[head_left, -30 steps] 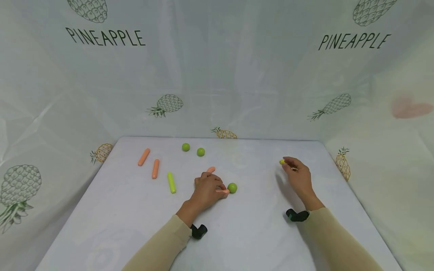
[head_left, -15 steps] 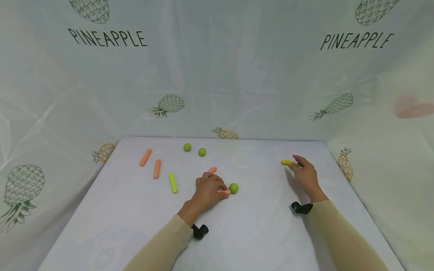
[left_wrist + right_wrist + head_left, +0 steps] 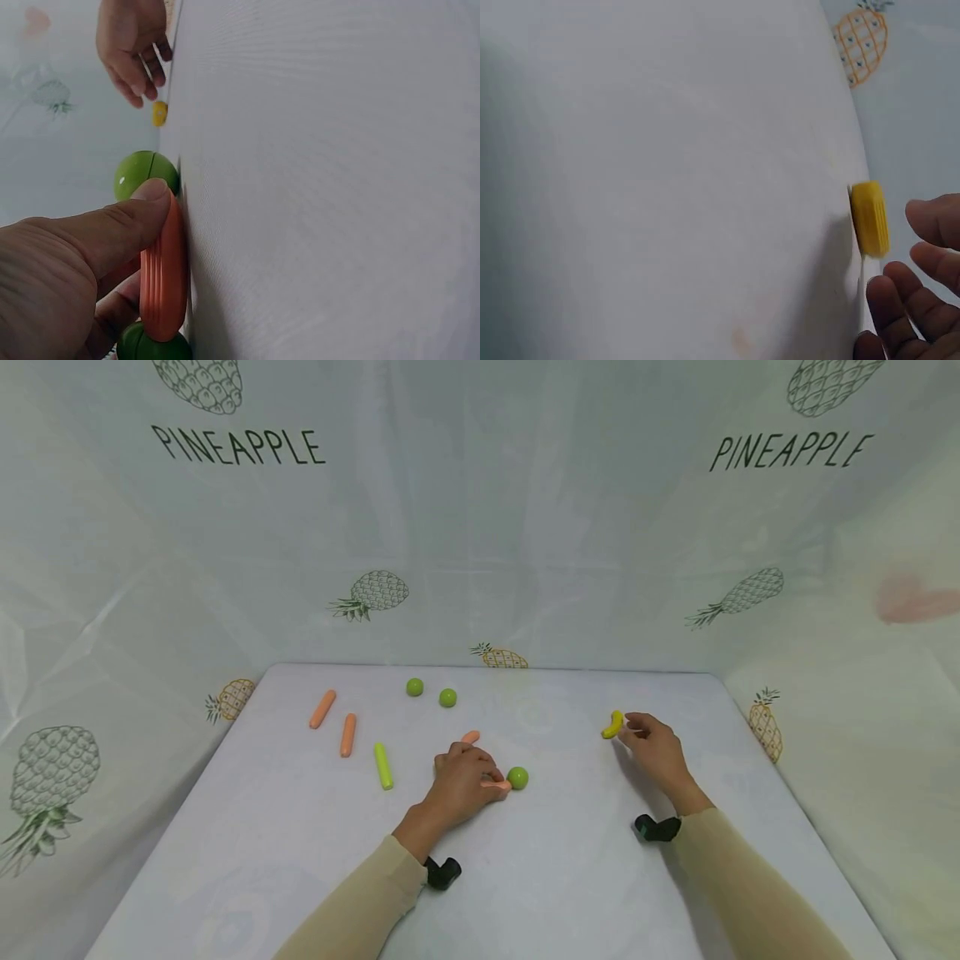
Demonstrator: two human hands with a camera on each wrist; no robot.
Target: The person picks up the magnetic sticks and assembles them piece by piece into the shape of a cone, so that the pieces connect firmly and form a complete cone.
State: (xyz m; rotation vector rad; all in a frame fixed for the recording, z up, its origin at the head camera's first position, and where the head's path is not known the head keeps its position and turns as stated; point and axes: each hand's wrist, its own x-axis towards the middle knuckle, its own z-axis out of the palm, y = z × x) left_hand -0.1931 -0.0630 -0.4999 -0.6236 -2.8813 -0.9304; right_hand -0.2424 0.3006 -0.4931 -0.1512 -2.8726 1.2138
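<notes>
My left hand (image 3: 463, 779) pinches a small orange sausage-shaped piece (image 3: 165, 274) low at the table, thumb on its upper end. A green ball (image 3: 517, 777) with a seam stands at that end; a second green ball (image 3: 154, 345) shows at the other end in the left wrist view. Another orange piece (image 3: 470, 737) sticks out beyond the knuckles, partly hidden. On the right, a small yellow toy banana (image 3: 612, 724) lies on the table. My right hand (image 3: 656, 750) is just beside it, fingers relaxed and apart from it in the right wrist view (image 3: 922, 289).
Two orange sticks (image 3: 348, 735) and a light green stick (image 3: 383, 766) lie left of the left hand. Two green balls (image 3: 447, 697) sit near the far edge of the white table (image 3: 555, 877). A pineapple-print sheet (image 3: 585, 527) rises behind and at both sides.
The toy banana, mostly hidden by the right hand at first, now lies turned and left of the fingertips. The right hand moved right, then back left. The left hand stays put on the orange piece.
</notes>
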